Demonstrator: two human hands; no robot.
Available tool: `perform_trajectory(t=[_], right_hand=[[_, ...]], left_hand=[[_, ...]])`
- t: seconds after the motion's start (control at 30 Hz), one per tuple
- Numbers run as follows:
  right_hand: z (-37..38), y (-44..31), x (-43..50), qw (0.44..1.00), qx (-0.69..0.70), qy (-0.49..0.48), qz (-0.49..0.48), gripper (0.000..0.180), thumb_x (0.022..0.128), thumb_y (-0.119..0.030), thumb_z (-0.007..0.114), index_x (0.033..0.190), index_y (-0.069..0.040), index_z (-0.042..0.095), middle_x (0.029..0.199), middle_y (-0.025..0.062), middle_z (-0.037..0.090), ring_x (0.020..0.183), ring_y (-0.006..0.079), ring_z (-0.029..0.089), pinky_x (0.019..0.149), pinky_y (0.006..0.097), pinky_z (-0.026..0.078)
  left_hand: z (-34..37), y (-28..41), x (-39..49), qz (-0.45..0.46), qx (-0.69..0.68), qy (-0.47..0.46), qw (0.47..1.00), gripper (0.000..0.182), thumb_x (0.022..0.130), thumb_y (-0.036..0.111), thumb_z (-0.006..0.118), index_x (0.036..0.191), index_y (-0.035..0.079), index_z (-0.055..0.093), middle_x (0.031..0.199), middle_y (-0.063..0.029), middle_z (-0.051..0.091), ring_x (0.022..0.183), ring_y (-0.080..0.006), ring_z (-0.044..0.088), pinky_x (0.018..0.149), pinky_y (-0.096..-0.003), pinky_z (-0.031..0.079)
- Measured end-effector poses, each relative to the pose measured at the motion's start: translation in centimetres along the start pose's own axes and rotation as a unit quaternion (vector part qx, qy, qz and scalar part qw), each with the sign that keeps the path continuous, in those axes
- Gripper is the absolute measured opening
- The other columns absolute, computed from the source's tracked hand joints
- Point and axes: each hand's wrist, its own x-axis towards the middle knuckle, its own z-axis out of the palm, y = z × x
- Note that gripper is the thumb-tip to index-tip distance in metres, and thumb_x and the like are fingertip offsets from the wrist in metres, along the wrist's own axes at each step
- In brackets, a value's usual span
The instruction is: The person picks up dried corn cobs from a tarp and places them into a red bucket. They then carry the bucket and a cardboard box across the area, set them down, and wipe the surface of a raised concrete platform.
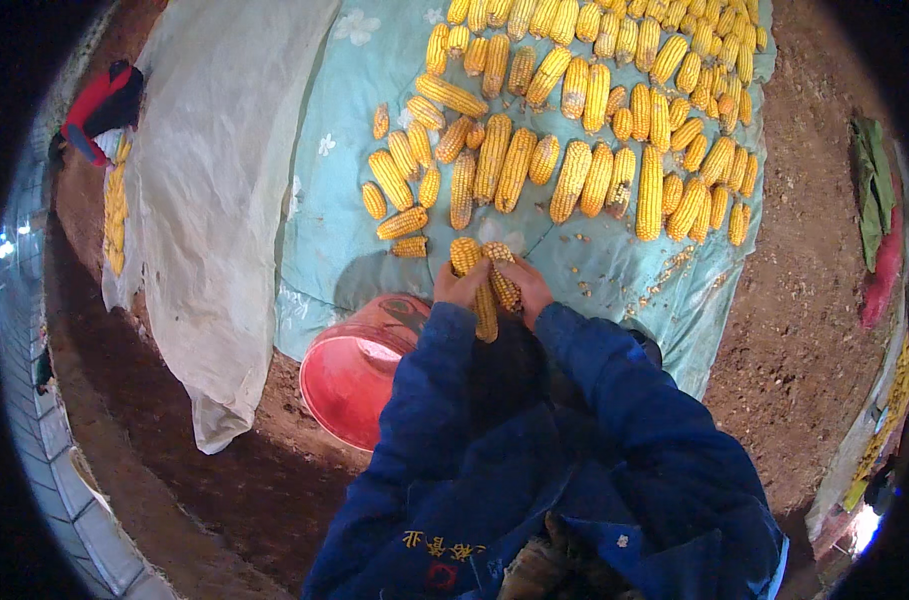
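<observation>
My left hand (460,285) is closed around a long yellow ear of corn (486,311), held nearly upright in the picture. Against its right side leans a second, shorter ear of corn (503,274) with paler kernels, gripped by my right hand (528,289). Both hands are close together in front of my body, over the near edge of a light blue floral cloth (349,82). Beyond them lie rows of corn ears (513,171) on the cloth. A small piece of corn (409,247) rests just left of my left hand.
A red plastic bucket (349,382) lies tipped beside my left forearm. Loose kernels (653,281) are scattered on the cloth at right. A pale sheet (214,187) covers ground at left, where another person (101,112) bends near more corn (116,217). Bare soil (792,300) borders the cloth.
</observation>
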Motion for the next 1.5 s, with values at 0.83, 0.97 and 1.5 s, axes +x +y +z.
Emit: perform_trajectory(t=[0.83,0.97,1.5], right_hand=[[-3.5,0.8,6.0,0.613,-0.773,0.149,-0.069,0.061,0.082,-0.041,0.059,0.138,-0.028,0.038,0.143,0.0155,0.031,0.121,0.0425,0.04,0.088,0.0514,0.047],[-2.2,0.2,6.7,0.586,-0.802,0.113,-0.028,0.07,0.08,-0.042,0.063,0.141,-0.03,0.03,0.142,0.0197,0.03,0.121,0.0469,0.04,0.088,0.0543,0.046],[-20.6,-0.9,-6.9,0.674,-0.725,0.102,-0.098,0.051,0.078,-0.024,0.061,0.125,-0.006,0.051,0.11,0.0249,0.058,0.106,0.0407,0.054,0.094,0.0459,0.041]], left_hand=[[1.4,-9.7,6.3,0.057,0.407,0.183,0.893,0.073,0.072,0.03,0.072,0.133,0.005,0.041,0.116,-0.0207,0.059,0.108,-0.0352,0.057,0.089,-0.0422,0.046],[1.5,-5.6,5.1,0.056,0.422,0.135,0.895,0.069,0.072,0.024,0.072,0.132,0.005,0.043,0.113,-0.0191,0.06,0.104,-0.0336,0.058,0.086,-0.0384,0.047],[-15.5,-5.9,-23.6,0.149,0.689,0.043,0.707,0.034,0.073,0.02,0.066,0.106,0.013,0.06,0.101,-0.0123,0.061,0.093,-0.0338,0.058,0.081,-0.0467,0.046]])
